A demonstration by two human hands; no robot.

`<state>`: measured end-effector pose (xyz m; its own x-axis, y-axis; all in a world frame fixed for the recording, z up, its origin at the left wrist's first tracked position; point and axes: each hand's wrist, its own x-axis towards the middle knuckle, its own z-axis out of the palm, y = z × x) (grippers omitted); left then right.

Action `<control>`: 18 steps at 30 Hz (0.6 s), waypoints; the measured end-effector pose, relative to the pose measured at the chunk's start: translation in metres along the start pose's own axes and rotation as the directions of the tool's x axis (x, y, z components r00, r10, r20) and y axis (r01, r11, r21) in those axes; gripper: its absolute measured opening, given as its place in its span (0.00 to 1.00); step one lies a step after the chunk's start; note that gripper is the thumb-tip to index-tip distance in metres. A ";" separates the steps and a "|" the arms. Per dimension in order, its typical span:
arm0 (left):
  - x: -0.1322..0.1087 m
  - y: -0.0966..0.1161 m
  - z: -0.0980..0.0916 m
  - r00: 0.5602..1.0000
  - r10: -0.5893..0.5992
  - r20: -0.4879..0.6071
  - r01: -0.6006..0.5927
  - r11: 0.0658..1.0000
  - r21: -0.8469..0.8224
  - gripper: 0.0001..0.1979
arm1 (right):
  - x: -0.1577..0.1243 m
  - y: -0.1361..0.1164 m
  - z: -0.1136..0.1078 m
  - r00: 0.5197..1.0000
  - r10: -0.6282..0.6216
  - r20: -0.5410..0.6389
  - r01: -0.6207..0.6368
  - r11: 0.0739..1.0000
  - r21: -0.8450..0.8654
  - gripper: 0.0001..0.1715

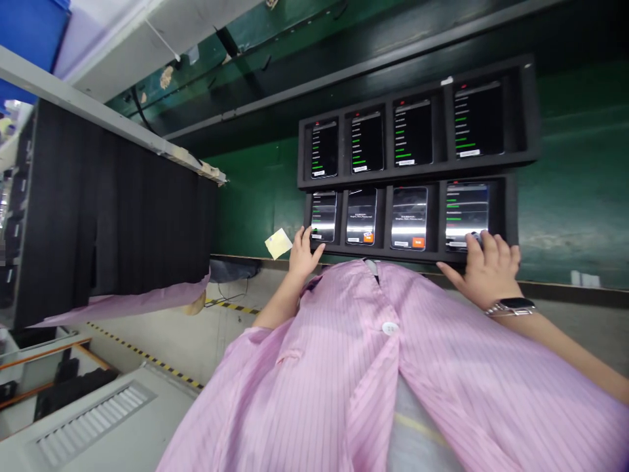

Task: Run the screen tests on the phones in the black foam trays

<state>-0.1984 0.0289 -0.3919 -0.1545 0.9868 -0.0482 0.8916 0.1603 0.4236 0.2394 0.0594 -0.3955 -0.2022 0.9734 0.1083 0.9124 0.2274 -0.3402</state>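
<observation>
Pink striped smock (pixel 324 347) nearest camera. Left hand (pixel 303 257): fingers parted, at left end of near tray (pixel 511 213). Right hand (pixel 487 272): thumb wide of fingers, fingertips over lower edge of rightmost smartphone (pixel 466 206) — contact unclear. Near tray holds four lit phones — far tray (pixel 529 124), four more; both on green bench (pixel 580 157).

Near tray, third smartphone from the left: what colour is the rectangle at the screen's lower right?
Orange; the rectangle on that smartphone shows in the head view.

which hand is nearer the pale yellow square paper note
Left: the left hand is just right of the yellow paper note; the right hand is much farther right.
</observation>
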 end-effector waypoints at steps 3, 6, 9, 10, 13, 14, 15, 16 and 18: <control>-0.002 -0.003 0.002 1.000 0.011 -0.012 -0.011 1.000 -0.004 0.33 | 0.000 0.003 0.003 1.000 -0.001 -0.010 0.001 1.000 -0.002 0.51; -0.004 -0.005 0.001 0.999 0.032 0.004 -0.032 0.999 0.008 0.29 | 0.000 0.004 0.003 1.000 0.015 -0.009 -0.015 1.000 -0.008 0.52; -0.006 -0.005 -0.002 0.998 0.035 0.051 -0.037 0.999 0.028 0.26 | 0.000 0.003 0.002 1.000 0.012 0.017 -0.012 1.000 -0.007 0.49; -0.007 -0.004 -0.003 0.998 0.033 0.063 -0.035 0.999 0.031 0.25 | 0.001 0.003 0.001 1.000 0.009 0.029 -0.009 1.000 -0.009 0.48; -0.008 -0.002 -0.006 0.997 0.031 0.070 -0.033 0.999 0.030 0.25 | 0.001 0.003 0.001 0.999 0.007 0.038 -0.006 1.000 -0.017 0.45; -0.008 -0.002 -0.006 0.998 0.033 0.062 -0.035 0.999 0.028 0.25 | 0.001 0.003 0.001 0.999 0.007 0.031 -0.006 1.000 -0.015 0.46; -0.008 -0.001 -0.006 0.998 0.036 0.049 -0.037 0.999 0.025 0.26 | 0.002 0.004 0.000 1.000 0.006 0.025 -0.006 1.000 -0.008 0.46; -0.007 -0.001 -0.006 0.999 0.039 0.033 -0.039 0.999 0.021 0.27 | 0.004 0.004 -0.002 1.000 0.005 0.025 -0.005 1.000 0.004 0.47; -0.003 0.000 -0.006 0.999 0.041 0.002 -0.041 0.999 0.013 0.28 | 0.010 0.007 -0.006 0.999 0.014 0.043 -0.017 0.998 0.057 0.50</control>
<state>-0.2006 0.0261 -0.3861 -0.1167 0.9926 -0.0326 0.9028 0.1196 0.4131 0.2457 0.0702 -0.3907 -0.2039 0.9769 0.0634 0.8938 0.2122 -0.3951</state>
